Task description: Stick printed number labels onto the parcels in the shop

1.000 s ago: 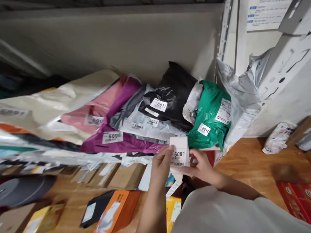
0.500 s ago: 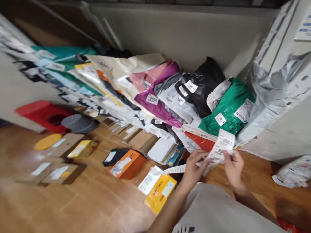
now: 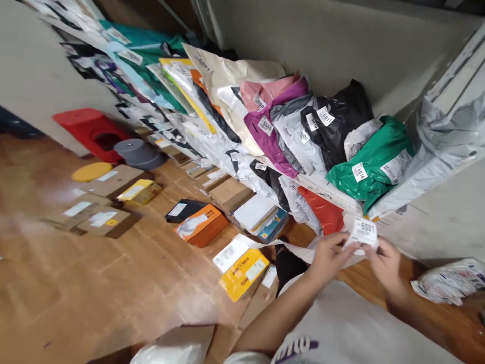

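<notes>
Just below the green bag [image 3: 373, 159], my left hand [image 3: 328, 254] and right hand [image 3: 386, 264] pinch the label strip [image 3: 364, 232] showing 6001; a light lower-edge grip should keep the print readable; left of that bag sits the black bag [image 3: 353, 114].

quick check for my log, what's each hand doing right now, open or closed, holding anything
Left hand: closed, holding the label strip.
Right hand: closed, holding the same label strip.

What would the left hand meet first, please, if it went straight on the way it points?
Beyond the held label strip, the left hand would probably meet the right hand, though depth is unclear.
</notes>
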`<state>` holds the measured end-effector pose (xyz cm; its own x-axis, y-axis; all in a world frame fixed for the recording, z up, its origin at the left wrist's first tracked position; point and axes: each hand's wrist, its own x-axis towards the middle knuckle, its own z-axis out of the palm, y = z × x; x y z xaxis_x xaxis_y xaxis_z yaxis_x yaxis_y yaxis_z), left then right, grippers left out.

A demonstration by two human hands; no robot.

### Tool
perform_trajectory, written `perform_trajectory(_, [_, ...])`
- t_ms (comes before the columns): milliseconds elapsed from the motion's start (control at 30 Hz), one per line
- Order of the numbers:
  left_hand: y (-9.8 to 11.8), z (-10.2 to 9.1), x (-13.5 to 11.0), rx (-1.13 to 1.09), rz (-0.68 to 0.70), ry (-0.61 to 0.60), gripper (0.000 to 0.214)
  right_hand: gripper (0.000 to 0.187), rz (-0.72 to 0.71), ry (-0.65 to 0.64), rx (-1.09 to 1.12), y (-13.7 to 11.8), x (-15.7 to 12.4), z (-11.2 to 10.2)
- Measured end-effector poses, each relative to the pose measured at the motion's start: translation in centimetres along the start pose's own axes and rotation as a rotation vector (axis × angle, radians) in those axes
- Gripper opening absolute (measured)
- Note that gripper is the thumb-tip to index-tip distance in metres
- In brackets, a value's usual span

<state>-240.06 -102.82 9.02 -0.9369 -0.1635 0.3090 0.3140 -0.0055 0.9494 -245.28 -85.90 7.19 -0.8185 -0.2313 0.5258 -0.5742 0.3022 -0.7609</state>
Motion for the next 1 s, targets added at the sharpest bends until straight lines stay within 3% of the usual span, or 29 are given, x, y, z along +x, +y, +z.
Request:
perform_trajectory(133, [-1.4,-0.9,0.3,-0.049,-0.067,0.269,0.023,0.012,-0.055,-0.138,-0.004,-0.2,0.4,2.4])
perform_trajectory(267, [-3.3,-2.2,-0.3,-0.232,-0.258,0.348,0.042,0.013,0.024,-0.189,0.059,0.4,0.4,4.1])
perform_trajectory(333, [-4.0,-2.9,-0.6,-0.239,-0.275,0.319,0.042,0.024,0.100,-0.155,0.204,0.7,0.2,4.9])
perform_trajectory(433, [-4.4,-4.2,-0.7,-0.187,-0.222,0.184,0.037,0.060,0.240,-0.035,0.466,0.8,0.2,6.5])
perform_trajectory(467, [-4.5,-4.7,-0.6,-0.180,-0.208,0.139,0.039,0.061,0.273,-0.014,0.513,0.8,0.3,7.0])
perform_trajectory(600, [-4.6,-6.7,0.4,-0.100,-0.153,0.057,0.030,0.044,0.294,-0.050,0.495,0.8,1.0,9.1])
perform_trajectory(767, [-4.8,-10.0,1.2,0.358,0.028,0.041,0.021,0.055,0.173,0.014,0.304,1.0,2.2,10.8])
perform_trajectory(867, [-5.6,-12.0,0.9,0.540,0.085,0.061,0.017,0.030,0.111,-0.203,0.291,1.3,2.9,11.9])
perform_trajectory(933, [-6.8,-12.9,0.7,0.455,0.036,0.042,0.017,0.011,0.170,-0.302,0.357,1.9,2.9,13.2])
perform_trajectory(1000, [-8.8,-13.3,0.8,0.239,-0.111,0.064,0.021,0.011,0.318,-0.283,0.441,2.9,2.7,15.0])
